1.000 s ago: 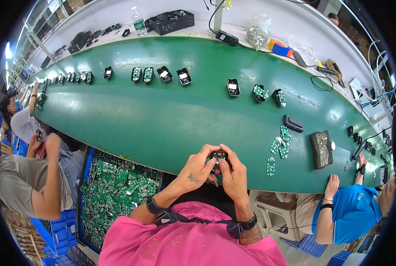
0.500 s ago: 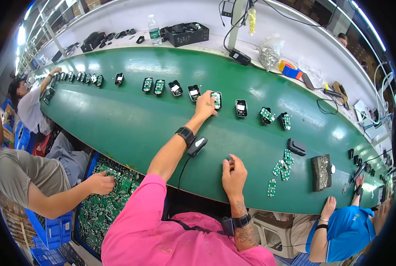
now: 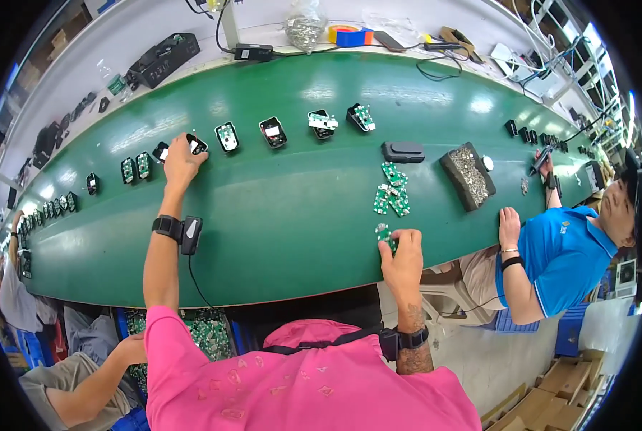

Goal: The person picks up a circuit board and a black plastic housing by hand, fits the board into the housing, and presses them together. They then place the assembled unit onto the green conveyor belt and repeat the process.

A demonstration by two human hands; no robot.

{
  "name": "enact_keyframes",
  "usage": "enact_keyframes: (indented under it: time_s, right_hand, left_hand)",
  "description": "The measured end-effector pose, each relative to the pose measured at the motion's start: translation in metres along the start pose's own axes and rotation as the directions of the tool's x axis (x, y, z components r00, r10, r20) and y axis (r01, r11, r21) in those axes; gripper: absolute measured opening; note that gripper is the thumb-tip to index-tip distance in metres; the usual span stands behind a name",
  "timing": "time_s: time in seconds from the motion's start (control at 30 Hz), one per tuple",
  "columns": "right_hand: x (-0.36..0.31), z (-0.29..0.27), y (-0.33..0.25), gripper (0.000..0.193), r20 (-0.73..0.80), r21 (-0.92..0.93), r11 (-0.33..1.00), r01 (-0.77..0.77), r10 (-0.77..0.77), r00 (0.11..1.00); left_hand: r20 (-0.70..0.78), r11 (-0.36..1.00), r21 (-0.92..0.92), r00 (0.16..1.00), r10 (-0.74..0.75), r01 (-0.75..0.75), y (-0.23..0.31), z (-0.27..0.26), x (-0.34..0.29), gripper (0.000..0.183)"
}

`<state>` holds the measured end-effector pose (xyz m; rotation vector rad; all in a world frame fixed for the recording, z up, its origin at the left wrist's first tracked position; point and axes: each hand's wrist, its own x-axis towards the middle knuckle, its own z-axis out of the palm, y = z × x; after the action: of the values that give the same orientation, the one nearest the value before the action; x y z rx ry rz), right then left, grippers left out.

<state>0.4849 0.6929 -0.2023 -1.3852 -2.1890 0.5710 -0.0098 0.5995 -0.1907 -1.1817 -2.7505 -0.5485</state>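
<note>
My left hand reaches over the bench, its fingers closed on the rim of a small black plastic casing. Partly hidden by that hand, another black casing lies just to its left. To the right sits a casing with a green circuit board in it. Near the bench's front edge, my right hand has thumb and fingers closed at a loose green circuit board. A small pile of similar boards lies just beyond it.
The row continues with an open casing and casings with boards lying askew. A dark rough block and a black case lie at right. A co-worker in blue sits right; another person's arm is lower left.
The view has swung right. My left hand has left the casing with a board and gone to the casing on its left. My right hand has moved from bare bench to the loose circuit board.
</note>
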Motion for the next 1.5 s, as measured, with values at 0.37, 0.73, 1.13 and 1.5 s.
enact_keyframes:
  time_s: [0.37, 0.73, 1.13, 1.5]
  right_hand:
    - [-0.017, -0.015, -0.024, 0.021, 0.369, 0.878, 0.286, -0.383, 0.103, 0.924]
    - [0.001, -0.025, -0.081, 0.018, 0.574, 0.818, 0.132, -0.559, -0.134, 0.808]
    - [0.006, -0.040, -0.072, 0.013, 0.520, 0.852, 0.107, -0.512, -0.066, 0.852]
    - [-0.009, -0.037, -0.073, 0.014, 0.459, 0.864, 0.272, -0.423, -0.082, 0.885]
  left_hand:
    - [0.156, 0.541, -0.840, 0.976, 0.152, 0.050, 0.168, -0.041, -0.210, 0.071]
    - [0.048, 0.570, -0.813, 0.961, 0.271, -0.120, 0.199, -0.058, -0.242, 0.070]
    - [0.106, 0.559, -0.824, 0.944, 0.311, -0.092, 0.205, -0.059, -0.244, 0.068]
    - [0.152, 0.589, -0.808, 0.953, 0.263, -0.034, 0.205, -0.050, -0.249, 0.072]
